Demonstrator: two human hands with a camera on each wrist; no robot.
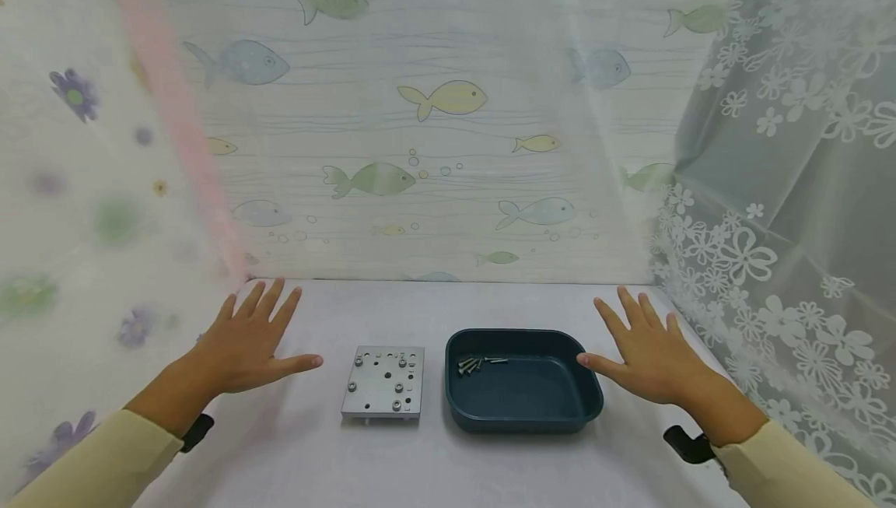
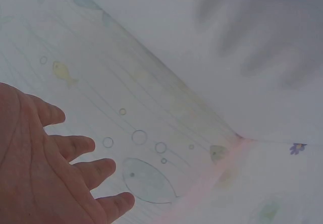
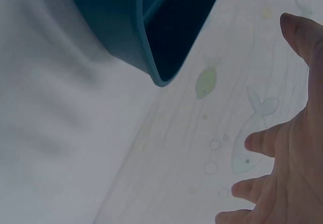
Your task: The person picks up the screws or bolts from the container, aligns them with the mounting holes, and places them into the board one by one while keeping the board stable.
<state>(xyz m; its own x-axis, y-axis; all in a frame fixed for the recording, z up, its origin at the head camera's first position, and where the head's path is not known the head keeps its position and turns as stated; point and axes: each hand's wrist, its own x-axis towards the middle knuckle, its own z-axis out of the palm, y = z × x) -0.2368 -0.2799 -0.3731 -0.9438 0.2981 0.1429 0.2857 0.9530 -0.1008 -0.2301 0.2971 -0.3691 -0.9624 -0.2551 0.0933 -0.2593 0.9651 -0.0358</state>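
A square grey metal plate (image 1: 384,382) with holes and a few screws in it lies on the white table (image 1: 434,461). To its right stands a dark teal tray (image 1: 521,418), with several loose screws (image 1: 477,364) at its back left. My left hand (image 1: 246,341) is spread flat over the table left of the plate, holding nothing. My right hand (image 1: 647,352) is spread the same way just right of the tray, its thumb near the rim. In the right wrist view the tray (image 3: 126,37) sits upper left of the open right hand (image 3: 287,173). The left wrist view shows only the left hand (image 2: 50,168) and the curtain.
A fish-patterned curtain (image 1: 434,119) closes the back of the table. A flowered curtain (image 1: 77,181) hangs on the left and a lace floral one (image 1: 784,204) on the right. A black strap (image 1: 689,446) sits on each wrist.
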